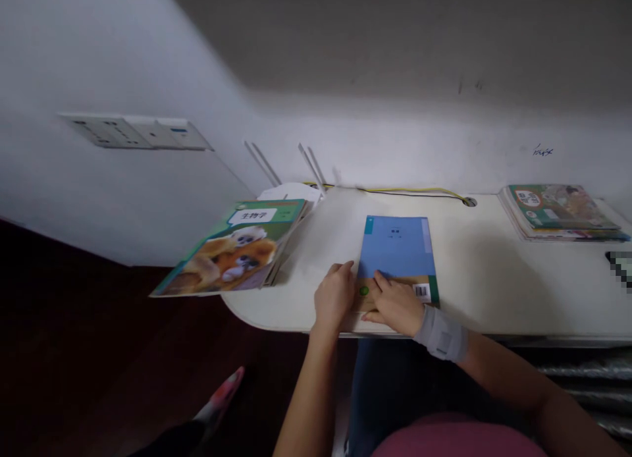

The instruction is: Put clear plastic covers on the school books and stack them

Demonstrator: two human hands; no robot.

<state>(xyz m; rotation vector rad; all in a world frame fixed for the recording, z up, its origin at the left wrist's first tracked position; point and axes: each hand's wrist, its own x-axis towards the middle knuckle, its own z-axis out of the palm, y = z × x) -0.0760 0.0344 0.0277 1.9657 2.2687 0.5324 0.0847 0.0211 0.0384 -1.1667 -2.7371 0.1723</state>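
Observation:
A blue textbook (pixel 395 246) with a brown lower band and a barcode lies on the white desk in front of me. My left hand (pixel 334 295) is at its lower left edge, fingers curled in against the edge; their tips are partly hidden. Across the book's lower part rests my right hand (pixel 397 305), its fingers spread flat over the brown band and the thumb near the bottom edge. A grey band (pixel 443 334) wraps the right wrist.
At left, a pile of textbooks (pixel 232 253), monkeys on the top cover, overhangs the desk's (pixel 474 279) rounded edge. A white router (pixel 291 192) with antennas stands behind. More books (pixel 563 210) are stacked at right. A cable (pixel 415 191) runs along the wall.

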